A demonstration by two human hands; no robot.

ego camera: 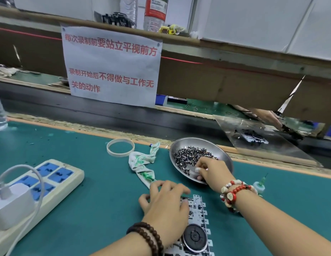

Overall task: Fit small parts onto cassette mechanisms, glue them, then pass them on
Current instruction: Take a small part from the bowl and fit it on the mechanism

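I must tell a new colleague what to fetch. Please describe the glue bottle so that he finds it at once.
Start at the round steel dish of small dark parts on the green mat. Just beyond the right wrist with red and white beads lies the small translucent glue bottle; only it has a thin green needle tip.

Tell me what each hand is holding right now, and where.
Left hand rests on the cassette mechanism, near its far end. Right hand is in the metal dish of small parts; any pinch can't be told.
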